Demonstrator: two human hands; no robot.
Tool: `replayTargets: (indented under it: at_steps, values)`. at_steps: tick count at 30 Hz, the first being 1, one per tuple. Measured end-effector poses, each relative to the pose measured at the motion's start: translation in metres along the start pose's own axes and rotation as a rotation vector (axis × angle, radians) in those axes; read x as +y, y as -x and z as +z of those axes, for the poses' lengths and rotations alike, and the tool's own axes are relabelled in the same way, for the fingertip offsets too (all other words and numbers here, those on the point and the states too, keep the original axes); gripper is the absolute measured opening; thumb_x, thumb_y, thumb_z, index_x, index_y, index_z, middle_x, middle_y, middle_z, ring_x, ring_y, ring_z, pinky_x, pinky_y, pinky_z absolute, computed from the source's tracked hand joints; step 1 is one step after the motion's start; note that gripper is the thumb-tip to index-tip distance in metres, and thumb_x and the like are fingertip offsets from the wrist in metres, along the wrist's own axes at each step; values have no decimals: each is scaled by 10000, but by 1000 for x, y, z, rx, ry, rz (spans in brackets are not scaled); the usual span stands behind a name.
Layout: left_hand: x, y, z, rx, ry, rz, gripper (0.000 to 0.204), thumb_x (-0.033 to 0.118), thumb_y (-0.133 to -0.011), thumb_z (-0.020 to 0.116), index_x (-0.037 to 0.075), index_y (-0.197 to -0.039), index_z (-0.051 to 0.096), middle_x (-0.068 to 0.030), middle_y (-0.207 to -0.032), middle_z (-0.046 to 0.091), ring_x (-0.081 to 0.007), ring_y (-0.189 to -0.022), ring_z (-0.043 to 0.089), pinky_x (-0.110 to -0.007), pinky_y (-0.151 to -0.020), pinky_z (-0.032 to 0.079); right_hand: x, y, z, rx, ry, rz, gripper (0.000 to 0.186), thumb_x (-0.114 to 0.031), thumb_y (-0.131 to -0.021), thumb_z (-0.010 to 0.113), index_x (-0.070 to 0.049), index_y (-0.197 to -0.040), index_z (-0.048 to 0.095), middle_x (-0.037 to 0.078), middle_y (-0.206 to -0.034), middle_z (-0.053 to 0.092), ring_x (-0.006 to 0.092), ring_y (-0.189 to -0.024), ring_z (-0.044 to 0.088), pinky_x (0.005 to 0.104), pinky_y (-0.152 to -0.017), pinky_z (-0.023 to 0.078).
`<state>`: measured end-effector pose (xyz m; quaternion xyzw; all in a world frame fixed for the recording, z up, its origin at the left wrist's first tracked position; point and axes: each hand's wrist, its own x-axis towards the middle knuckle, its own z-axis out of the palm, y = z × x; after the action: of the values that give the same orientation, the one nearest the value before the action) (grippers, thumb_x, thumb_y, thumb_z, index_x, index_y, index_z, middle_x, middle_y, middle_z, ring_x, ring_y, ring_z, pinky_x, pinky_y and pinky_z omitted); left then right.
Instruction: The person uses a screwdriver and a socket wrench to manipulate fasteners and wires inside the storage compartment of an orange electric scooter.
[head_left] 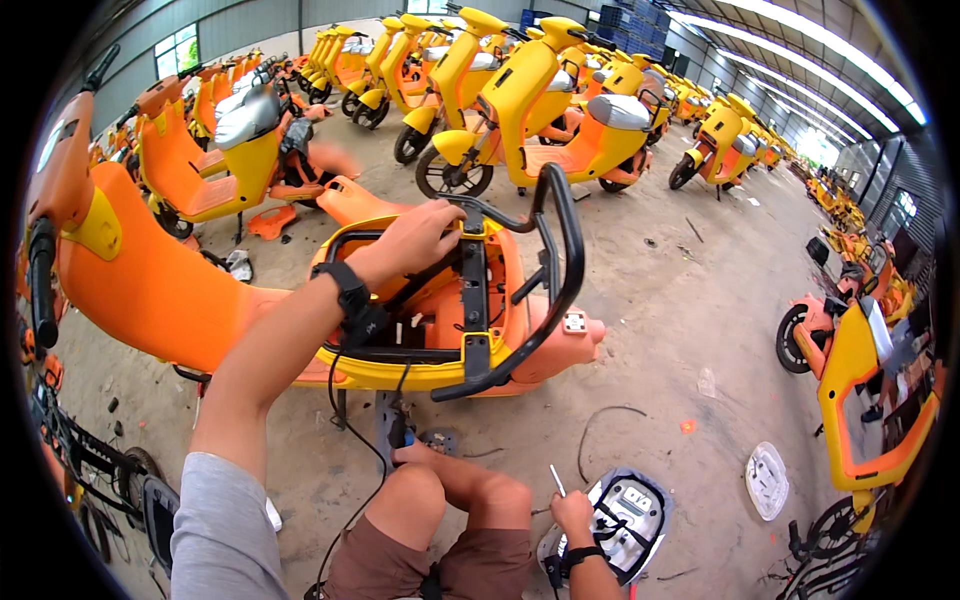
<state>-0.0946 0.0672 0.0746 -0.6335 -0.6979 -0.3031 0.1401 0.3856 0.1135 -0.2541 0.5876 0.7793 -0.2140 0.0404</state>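
Observation:
An orange and yellow electric scooter [190,300] stands across in front of me, its seat off and its under-seat compartment [430,325] exposed. My left hand [425,238] reaches over that opening, its fingers bent over the black metal frame [473,290] at the far side. A black grab rail [568,235] loops up at the scooter's rear. Low at the right, my right hand [572,513] is closed around a tool with a thin silver shaft [557,478]; its exact kind cannot be made out. Beside that hand lies an upturned scooter seat [640,500], showing its pale underside and black straps.
Rows of yellow scooters [520,110] fill the far side of the hall. Partly stripped scooters stand at left, and a yellow body frame [850,390] at right. A white plastic shell [766,482] and a black cable [583,440] lie on the dusty floor.

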Motion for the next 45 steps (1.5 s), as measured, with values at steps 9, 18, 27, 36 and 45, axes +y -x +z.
replayTargets:
  at_steps: [9,18,27,36,45]
  values:
    - [-19,-42,32,-85,-76,126,183,167,-858,692,28,-972,728,-125,-1005,653,-324,-1037,573,-408,-937,480,-45,-2,-14,-195,32,-74,405,-321,-805,567,16,-931,752,285,-979,697,441,-967,676,484,-898,537]
    - [-9,-45,38,-56,-137,205,119,73,-845,656,1,-930,698,-133,-947,637,-337,-968,581,-419,-869,482,-40,2,2,-136,24,-114,388,-330,-826,585,7,-922,753,280,-977,700,434,-965,679,485,-888,539]
    - [-12,-45,34,-98,-180,112,126,147,-828,695,25,-854,714,-124,-917,656,-325,-960,601,-429,-860,490,-36,-6,-8,-273,39,-44,411,-310,-794,568,0,-993,750,277,-1029,699,432,-1004,674,478,-914,530]
    - [-7,-47,38,-82,-282,144,153,189,-855,685,37,-870,699,-95,-870,644,-307,-940,597,-424,-817,493,3,-10,3,-94,-55,-45,438,-365,-836,605,51,-865,737,327,-895,672,486,-904,659,517,-872,524]
    - [-12,-46,36,-120,-253,157,136,166,-893,653,30,-895,665,-116,-871,618,-325,-950,586,-438,-825,490,0,-6,-12,-93,-86,-59,435,-365,-853,629,57,-884,732,342,-909,664,493,-927,653,518,-873,520]
